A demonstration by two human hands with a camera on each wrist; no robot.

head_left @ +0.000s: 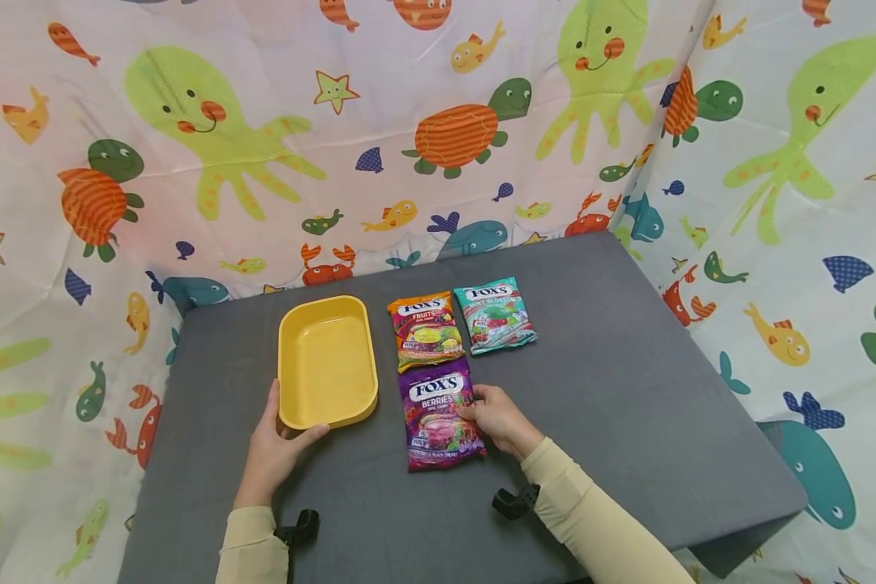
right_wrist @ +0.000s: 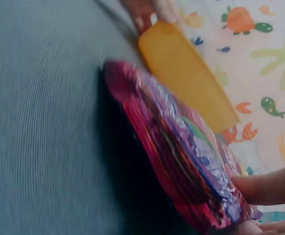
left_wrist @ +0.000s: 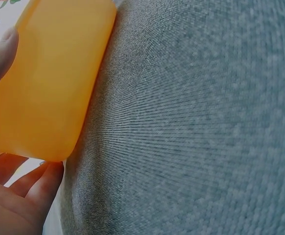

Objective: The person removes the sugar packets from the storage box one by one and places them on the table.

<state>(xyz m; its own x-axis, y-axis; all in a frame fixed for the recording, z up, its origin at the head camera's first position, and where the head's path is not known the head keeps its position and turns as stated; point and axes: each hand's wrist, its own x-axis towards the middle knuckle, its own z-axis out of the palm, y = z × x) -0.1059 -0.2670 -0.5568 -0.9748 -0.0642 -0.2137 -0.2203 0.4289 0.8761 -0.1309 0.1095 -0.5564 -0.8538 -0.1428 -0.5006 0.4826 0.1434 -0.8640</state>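
A yellow plastic tray (head_left: 326, 365) stands at the left of the table, its inside bare. My left hand (head_left: 272, 448) grips its near left corner, the thumb on the near rim and the fingers along the left side; in the left wrist view the fingers reach under the tray's end (left_wrist: 39, 98). My right hand (head_left: 502, 420) pinches the right edge of a purple Fox's Berries candy bag (head_left: 441, 418), thumb on top. In the right wrist view this bag (right_wrist: 177, 147) is tilted, with a shadow beneath it.
An orange Fox's Fruits candy bag (head_left: 427, 331) lies just behind the purple one, and a teal Fox's Mint Blossom bag (head_left: 495, 315) lies to its right. All are on a grey cloth-covered table (head_left: 606, 389). A sea-animal curtain (head_left: 380, 162) hangs around the back and sides.
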